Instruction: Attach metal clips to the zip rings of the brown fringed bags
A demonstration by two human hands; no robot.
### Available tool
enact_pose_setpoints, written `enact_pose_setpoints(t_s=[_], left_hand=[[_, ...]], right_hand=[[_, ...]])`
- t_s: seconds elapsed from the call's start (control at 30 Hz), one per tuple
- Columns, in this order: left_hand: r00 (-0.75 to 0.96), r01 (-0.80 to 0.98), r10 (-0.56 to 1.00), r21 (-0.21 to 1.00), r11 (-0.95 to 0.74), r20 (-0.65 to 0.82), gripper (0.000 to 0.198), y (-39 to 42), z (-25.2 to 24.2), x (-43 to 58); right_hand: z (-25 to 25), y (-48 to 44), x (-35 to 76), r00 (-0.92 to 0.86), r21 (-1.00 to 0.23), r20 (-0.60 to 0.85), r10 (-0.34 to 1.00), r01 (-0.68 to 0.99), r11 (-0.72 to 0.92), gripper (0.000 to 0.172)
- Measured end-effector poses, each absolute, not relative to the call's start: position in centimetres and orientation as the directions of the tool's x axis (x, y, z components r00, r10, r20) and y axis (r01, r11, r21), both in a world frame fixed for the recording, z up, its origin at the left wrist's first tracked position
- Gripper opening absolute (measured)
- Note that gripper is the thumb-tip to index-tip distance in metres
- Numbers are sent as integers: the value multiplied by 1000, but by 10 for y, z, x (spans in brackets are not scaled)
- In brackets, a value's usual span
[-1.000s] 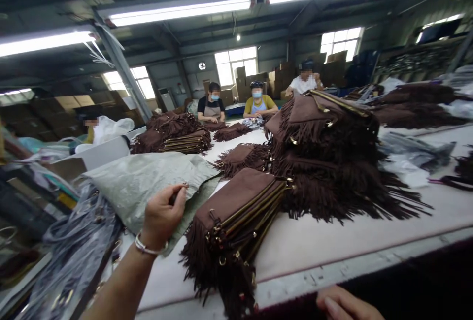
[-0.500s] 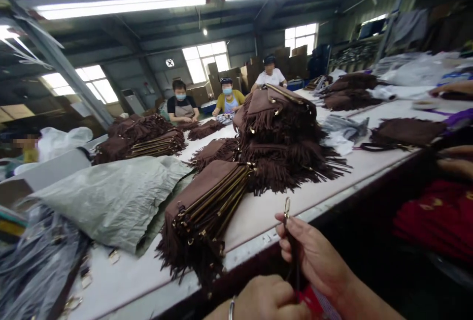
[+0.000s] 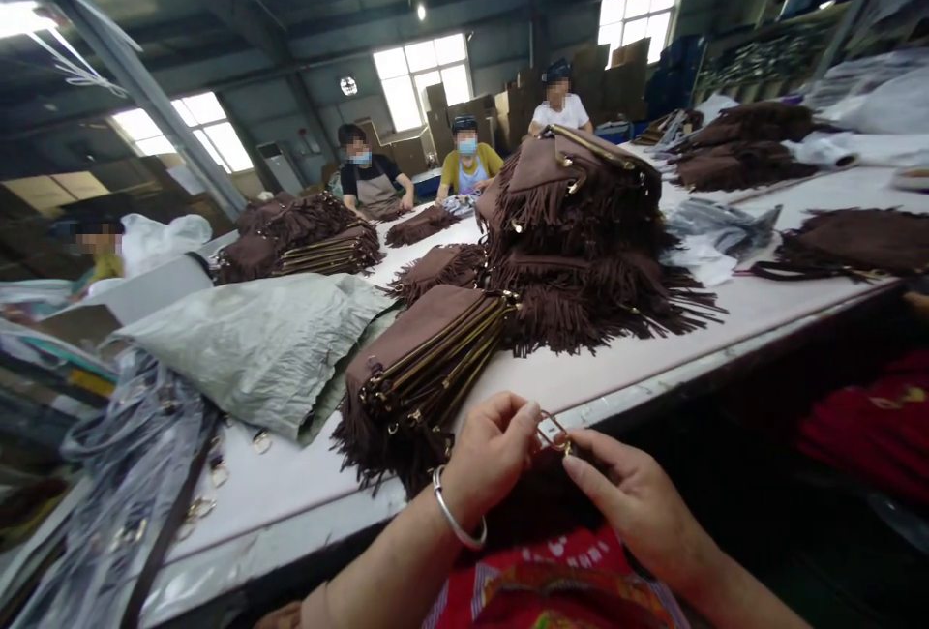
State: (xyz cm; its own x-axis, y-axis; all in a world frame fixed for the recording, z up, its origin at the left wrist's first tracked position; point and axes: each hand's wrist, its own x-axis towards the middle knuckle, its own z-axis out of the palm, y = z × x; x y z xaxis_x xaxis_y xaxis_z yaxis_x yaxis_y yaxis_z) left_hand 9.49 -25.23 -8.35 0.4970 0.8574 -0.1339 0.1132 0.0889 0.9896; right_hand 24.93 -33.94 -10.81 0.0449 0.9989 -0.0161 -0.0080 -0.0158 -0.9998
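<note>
Over the table's front edge, my two hands meet at a small gold metal clasp (image 3: pixel 553 429) with a loop-shaped outline. My left hand (image 3: pixel 494 445), wearing a silver bangle (image 3: pixel 454 513), pinches the loop's left end between thumb and fingers. From the other side, my right hand (image 3: pixel 639 494) grips the clasp's lower right end with thumb and forefinger. The dark strap cannot be made out clearly below. Just beyond my left hand lies a stack of brown fringed bags (image 3: pixel 421 348) with gold zips.
A taller pile of fringed bags (image 3: pixel 573 232) stands behind. Grey-green sheeting (image 3: pixel 268 339) and plastic-wrapped straps (image 3: pixel 137 474) lie left, near loose metal rings (image 3: pixel 195 510). A single bag (image 3: pixel 856 242) rests at right on the white table (image 3: pixel 406 503). Several people sit across it.
My left hand has risen from below to the clasp, and its fingers now pinch the loop. My right hand has turned and moved slightly lower. The view has shifted, showing red cloth below.
</note>
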Motion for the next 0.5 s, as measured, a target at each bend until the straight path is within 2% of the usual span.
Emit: enact_pose_setpoints(t_s=[0.1,0.2,0.33,0.4,0.43,0.5], left_hand=[[486,148,863,986,76,-139,33,-253,-82,92],[508,140,856,990,28,-96,26,-258,-84,88],[558,101,818,967,-236,141,20,-262,-91,81],[570,87,786,934,-346,238,18,-263,-94,78],[576,93,781,930,-354,240,19,-263,-95,76],[580,102,803,966,-239,137,24,-264,-97,74]], right_hand=[[-111,-340,249,52,-999,-24,998,43,-26,37],[-113,-340,248,-65,-981,-135,989,-128,-143,37],[-114,-341,247,-191,-896,-216,958,-352,-272,41],[-115,-341,246,-190,-895,-219,957,-351,-274,37],[-115,-341,246,-173,-910,-215,961,-323,-261,35],[-115,-340,246,-120,-949,-201,972,-224,-224,36]])
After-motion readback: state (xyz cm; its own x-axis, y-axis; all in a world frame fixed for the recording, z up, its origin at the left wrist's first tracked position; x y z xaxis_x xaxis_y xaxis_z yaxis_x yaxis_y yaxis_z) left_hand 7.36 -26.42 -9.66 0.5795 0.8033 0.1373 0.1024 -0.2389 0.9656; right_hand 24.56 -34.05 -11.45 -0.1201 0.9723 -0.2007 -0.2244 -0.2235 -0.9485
